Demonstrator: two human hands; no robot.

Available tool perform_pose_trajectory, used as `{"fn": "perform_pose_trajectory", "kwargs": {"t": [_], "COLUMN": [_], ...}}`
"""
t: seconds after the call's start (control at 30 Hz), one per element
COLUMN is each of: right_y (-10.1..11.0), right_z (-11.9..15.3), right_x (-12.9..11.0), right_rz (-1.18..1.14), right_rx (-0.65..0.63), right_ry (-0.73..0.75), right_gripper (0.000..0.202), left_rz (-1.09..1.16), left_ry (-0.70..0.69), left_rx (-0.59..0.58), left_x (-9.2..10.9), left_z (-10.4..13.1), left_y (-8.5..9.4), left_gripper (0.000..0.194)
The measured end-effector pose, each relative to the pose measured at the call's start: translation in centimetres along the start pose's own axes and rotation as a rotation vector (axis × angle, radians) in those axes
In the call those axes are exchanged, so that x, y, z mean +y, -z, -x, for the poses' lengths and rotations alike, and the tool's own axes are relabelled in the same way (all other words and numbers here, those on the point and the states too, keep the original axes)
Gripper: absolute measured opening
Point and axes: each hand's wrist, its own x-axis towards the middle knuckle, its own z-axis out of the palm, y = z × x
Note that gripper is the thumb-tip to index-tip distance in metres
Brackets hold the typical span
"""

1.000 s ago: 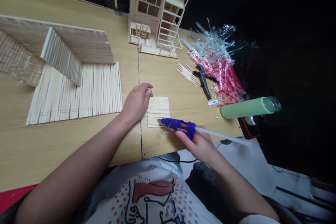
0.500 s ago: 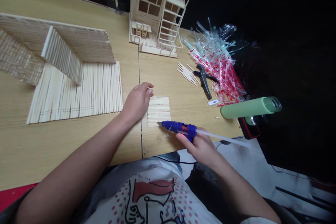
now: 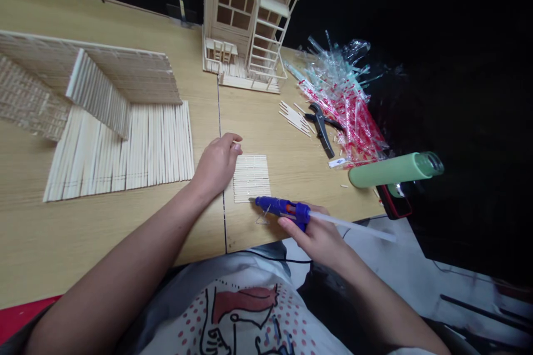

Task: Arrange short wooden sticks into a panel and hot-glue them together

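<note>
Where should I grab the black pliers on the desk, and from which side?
Take the black pliers by the long handle that points toward the desk's near edge, coming from above and from the near side. That handle lies flat and bare on the desk; the far end sits against the loose sticks and the plastic wrappers.

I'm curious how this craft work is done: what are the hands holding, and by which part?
The right hand holds the blue glue gun by its rear handle end. The left hand grips nothing; it rests beside the small stick panel.
</note>
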Motion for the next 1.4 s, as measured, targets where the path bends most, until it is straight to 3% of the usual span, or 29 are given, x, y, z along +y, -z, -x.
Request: {"fn": "perform_pose_trajectory", "kwargs": {"t": [0.47, 0.7, 0.97, 1.2, 1.4], "right_y": [0.3, 1.7, 2.6, 1.4, 1.1], "right_z": [0.5, 0.2, -3.4, -7.9, -9.3], "right_x": [-0.2, 0.1, 0.9, 0.9, 0.8], "right_rz": [0.005, 0.024, -0.193, -0.161, -0.090], "right_rx": [-0.056, -0.025, -0.012, -0.044, -0.040], "right_ry": [-0.051, -0.120, -0.251, -0.185, -0.143], "right_gripper": [0.032, 0.032, 0.040, 0.045, 0.045], "left_rz": [0.004, 0.004, 0.023, -0.048, -0.091], "left_ry": [-0.002, 0.020, 0.019, 0.009, -0.004], "left_rx": [-0.003, -0.008, -0.033, -0.039, -0.062], "left_x": [0.0, 0.1, 0.0, -0.2, -0.5], "left_z": [0.0, 0.1, 0.0, 0.0, -0.1], "left_y": [0.0, 0.1, 0.6, 1.3, 1.3], "left_gripper": [0.028, 0.029, 0.029, 0.031, 0.034]}}
